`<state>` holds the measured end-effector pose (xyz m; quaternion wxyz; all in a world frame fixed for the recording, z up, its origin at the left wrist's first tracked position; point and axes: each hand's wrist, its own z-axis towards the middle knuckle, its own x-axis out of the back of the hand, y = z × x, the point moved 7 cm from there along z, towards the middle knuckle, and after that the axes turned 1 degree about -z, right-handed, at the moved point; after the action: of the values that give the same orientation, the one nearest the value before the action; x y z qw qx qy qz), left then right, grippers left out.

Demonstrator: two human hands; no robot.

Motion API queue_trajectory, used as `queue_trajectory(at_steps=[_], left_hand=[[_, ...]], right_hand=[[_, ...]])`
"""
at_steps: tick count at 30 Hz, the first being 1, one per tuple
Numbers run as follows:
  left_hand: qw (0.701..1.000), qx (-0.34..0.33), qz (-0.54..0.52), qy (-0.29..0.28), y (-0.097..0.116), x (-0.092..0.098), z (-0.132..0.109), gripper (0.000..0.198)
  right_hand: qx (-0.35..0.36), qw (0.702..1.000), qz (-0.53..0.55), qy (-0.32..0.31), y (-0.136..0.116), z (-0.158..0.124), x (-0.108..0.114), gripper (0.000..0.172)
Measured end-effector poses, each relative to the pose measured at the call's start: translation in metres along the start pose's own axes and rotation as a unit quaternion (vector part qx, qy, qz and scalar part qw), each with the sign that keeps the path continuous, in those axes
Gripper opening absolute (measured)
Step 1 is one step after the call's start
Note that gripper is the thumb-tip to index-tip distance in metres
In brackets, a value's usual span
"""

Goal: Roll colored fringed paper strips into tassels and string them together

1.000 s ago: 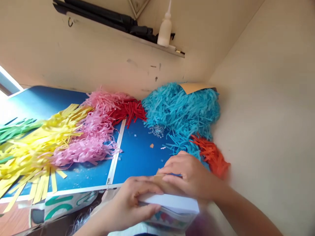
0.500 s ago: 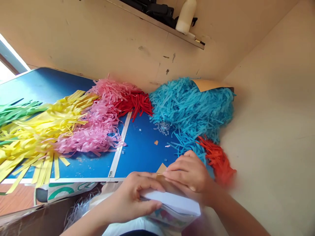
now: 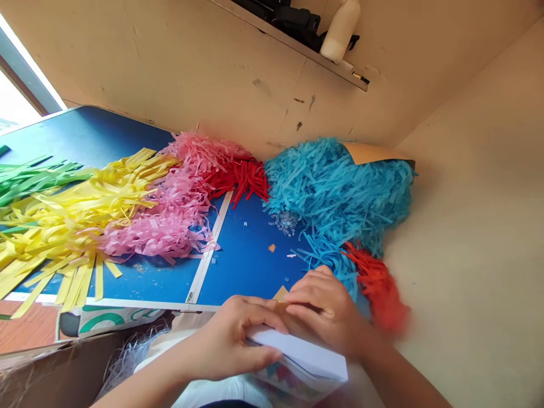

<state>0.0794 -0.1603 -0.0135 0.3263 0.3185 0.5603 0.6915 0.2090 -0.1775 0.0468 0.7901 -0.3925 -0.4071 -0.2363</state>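
In the lower middle of the head view, my left hand (image 3: 236, 340) is wrapped round a white box (image 3: 312, 354) held near my lap. The side facing me looks clear, with blurred red and blue bits behind it. My right hand (image 3: 325, 306) pinches at the far edge of the box, its fingers closed by a piece of brown paper or card (image 3: 280, 294) whose corner sticks up between my hands. My fingers hide most of this piece and whatever my right fingertips hold.
On the blue table (image 3: 246, 249) lie heaps of yellow paper strips (image 3: 85, 209), pink shreds (image 3: 165, 215) and blue shreds (image 3: 340, 187). Red shreds (image 3: 380, 289) hang at its right end. A cardboard box (image 3: 55, 374) stands lower left. Above, a wall shelf (image 3: 293, 48) carries a white bottle (image 3: 340, 31).
The view has shifted slightly, so the table and shelf sit a little further right. Both hands keep nearly the same grip, and the box has hardly moved.
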Motion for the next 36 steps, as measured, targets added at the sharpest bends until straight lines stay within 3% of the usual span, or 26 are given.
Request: queue_trajectory(at_steps=[7,15,17,21,24,28,30,36], left_hand=[[1.000,0.004,-0.031,0.003,-0.009,0.001,0.003,0.020],[0.999,0.013,-0.048,0.007,-0.016,0.000,0.005,0.023],[0.998,0.026,-0.063,-0.001,-0.018,-0.002,0.005,0.024],[0.995,0.042,-0.090,-0.004,-0.023,-0.002,0.003,0.026],[0.987,0.082,-0.135,-0.012,-0.031,-0.005,0.000,0.028],[0.986,0.097,-0.134,-0.020,-0.034,-0.006,-0.002,0.027],[0.987,0.096,-0.126,-0.016,-0.033,-0.006,-0.002,0.026],[0.998,0.047,-0.037,0.025,-0.021,0.005,-0.002,0.020]], right_hand=[[0.110,0.975,-0.161,0.110,-0.014,-0.014,0.001,0.009],[0.174,0.953,-0.234,0.084,-0.012,-0.023,-0.007,0.018],[0.146,0.968,-0.187,0.078,-0.004,-0.020,-0.007,0.017],[-0.006,0.997,-0.023,0.070,0.018,-0.009,-0.010,0.009],[-0.125,0.988,0.082,0.028,0.031,-0.005,-0.018,0.006],[-0.246,0.955,0.164,-0.038,0.040,-0.007,-0.029,0.013],[-0.262,0.950,0.165,-0.049,0.041,-0.007,-0.030,0.015],[-0.217,0.963,0.133,-0.084,0.037,-0.007,-0.028,0.015]])
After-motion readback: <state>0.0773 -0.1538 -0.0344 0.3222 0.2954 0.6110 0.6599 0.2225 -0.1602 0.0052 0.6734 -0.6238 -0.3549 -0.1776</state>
